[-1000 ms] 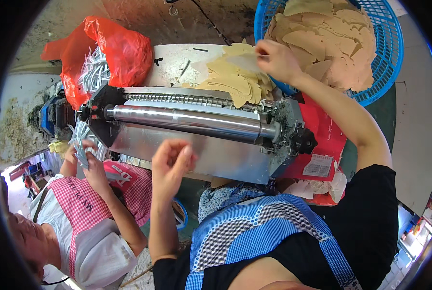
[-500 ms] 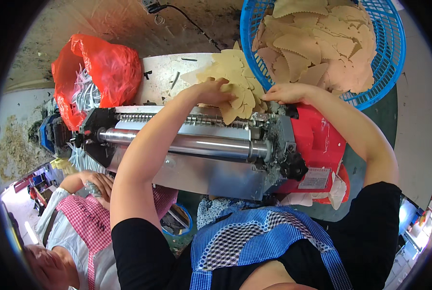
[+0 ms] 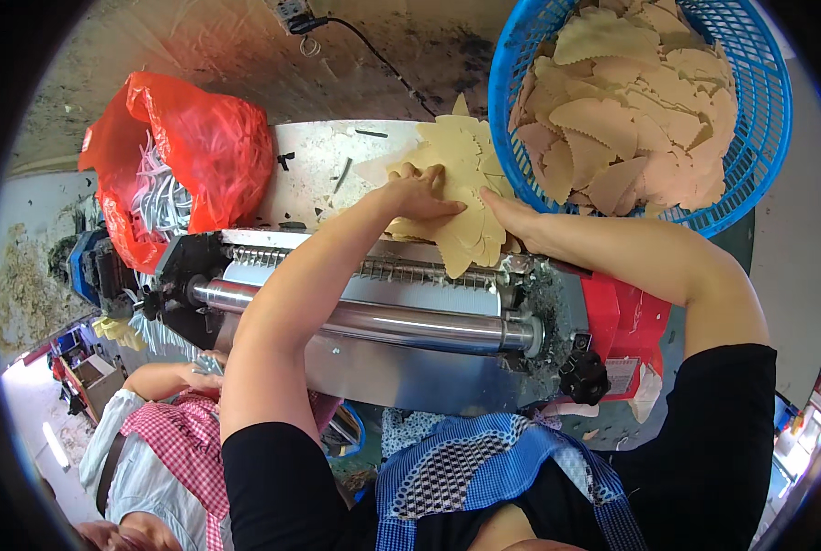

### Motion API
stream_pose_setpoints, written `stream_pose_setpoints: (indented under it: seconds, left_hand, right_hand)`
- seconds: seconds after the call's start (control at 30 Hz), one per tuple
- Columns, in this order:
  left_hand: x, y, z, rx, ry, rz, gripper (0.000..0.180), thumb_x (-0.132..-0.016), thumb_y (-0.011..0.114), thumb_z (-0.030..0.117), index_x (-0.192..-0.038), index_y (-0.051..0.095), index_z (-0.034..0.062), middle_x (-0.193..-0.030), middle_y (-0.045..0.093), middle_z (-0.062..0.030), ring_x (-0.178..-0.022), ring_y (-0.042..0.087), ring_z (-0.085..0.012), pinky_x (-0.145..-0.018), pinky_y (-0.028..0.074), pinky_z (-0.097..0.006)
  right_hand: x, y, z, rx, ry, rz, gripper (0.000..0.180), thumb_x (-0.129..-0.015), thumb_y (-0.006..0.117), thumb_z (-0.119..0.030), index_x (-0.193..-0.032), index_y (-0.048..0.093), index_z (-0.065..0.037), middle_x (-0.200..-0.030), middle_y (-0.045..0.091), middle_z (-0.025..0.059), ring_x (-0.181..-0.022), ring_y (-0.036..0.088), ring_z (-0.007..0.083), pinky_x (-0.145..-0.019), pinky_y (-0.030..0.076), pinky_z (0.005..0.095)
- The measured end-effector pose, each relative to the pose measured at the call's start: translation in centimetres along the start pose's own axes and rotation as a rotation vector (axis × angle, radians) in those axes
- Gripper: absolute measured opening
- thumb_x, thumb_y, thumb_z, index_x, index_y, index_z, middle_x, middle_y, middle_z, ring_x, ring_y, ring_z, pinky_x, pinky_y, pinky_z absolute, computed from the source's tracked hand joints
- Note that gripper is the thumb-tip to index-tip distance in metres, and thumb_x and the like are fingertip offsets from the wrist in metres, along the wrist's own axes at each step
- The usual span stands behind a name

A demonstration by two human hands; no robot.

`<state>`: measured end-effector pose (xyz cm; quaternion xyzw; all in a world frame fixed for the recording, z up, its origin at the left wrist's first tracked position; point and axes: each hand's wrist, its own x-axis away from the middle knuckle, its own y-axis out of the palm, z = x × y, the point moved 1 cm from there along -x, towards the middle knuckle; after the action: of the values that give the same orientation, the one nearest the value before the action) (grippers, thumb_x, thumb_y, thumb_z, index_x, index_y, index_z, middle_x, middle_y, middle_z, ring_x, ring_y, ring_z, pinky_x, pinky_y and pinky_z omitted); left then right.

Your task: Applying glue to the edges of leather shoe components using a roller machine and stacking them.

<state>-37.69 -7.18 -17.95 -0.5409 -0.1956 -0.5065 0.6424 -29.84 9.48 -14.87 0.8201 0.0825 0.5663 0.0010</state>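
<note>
A loose pile of thin tan pieces [image 3: 473, 241] with saw-toothed edges lies on the white board behind the roller machine. My left hand [image 3: 419, 196] rests on the left side of this pile, its fingers apart and its thumb stretched to the right. At the pile's right side, my right hand [image 3: 519, 220] lies with straight fingers against the pieces, below the basket. Just in front of both hands is the machine's shiny metal roller [image 3: 401, 326]; my left forearm crosses over it. Neither hand visibly grips a piece.
A blue plastic basket [image 3: 778, 138] full of similar tan pieces stands at the far right. A red plastic bag [image 3: 231, 151] with pale strips is at the left. Nearby at lower left, a co-worker in a red checked apron [image 3: 185, 441] works. A black cable [image 3: 373, 50] runs along the back.
My right hand has moved left from the machine's corner onto the pile's edge. My left hand stays on the pile, its fingers shifted. The co-worker's hands have moved lower.
</note>
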Motion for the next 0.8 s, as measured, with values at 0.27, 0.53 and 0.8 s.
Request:
stream_pose_setpoints:
  seconds: [0.27, 0.53, 0.8]
  left_hand:
    - [0.0, -0.6, 0.0, 0.081, -0.051, 0.039, 0.095, -0.071, 0.049, 0.076, -0.145, 0.027, 0.0201, -0.145, 0.019, -0.0299, -0.132, 0.027, -0.0429, -0.106, 0.026, -0.047]
    - [-1.3, -1.1, -0.2, -0.323, 0.29, -0.064, 0.043, -0.093, 0.031, 0.052, -0.135, 0.036, 0.0428, -0.154, 0.007, -0.009, -0.128, 0.029, -0.0486, -0.106, 0.026, -0.052]
    - [-0.2, -1.5, 1.1, 0.309, 0.023, 0.002, 0.062, -0.092, 0.02, 0.046, -0.147, 0.021, 0.0174, -0.149, 0.027, -0.0144, -0.137, 0.021, -0.0387, -0.111, 0.018, -0.043]
  right_hand:
    - [-0.7, -1.4, 0.5, -0.024, 0.043, 0.123, 0.058, -0.087, 0.054, -0.05, -0.12, 0.054, -0.002, -0.117, 0.059, 0.0126, -0.102, 0.06, 0.0207, -0.081, 0.05, 0.0327]
    - [-2.6, -1.6, 1.0, -0.308, 0.058, -0.112, 0.048, -0.087, 0.06, -0.037, -0.12, 0.053, -0.003, -0.115, 0.062, 0.0113, -0.097, 0.063, 0.0213, -0.084, 0.05, 0.0321]
    - [-3.5, -0.8, -0.1, -0.358, -0.088, -0.02, 0.045, -0.081, 0.069, -0.026, -0.113, 0.056, 0.002, -0.105, 0.064, 0.0115, -0.09, 0.065, 0.0201, -0.074, 0.053, 0.033]
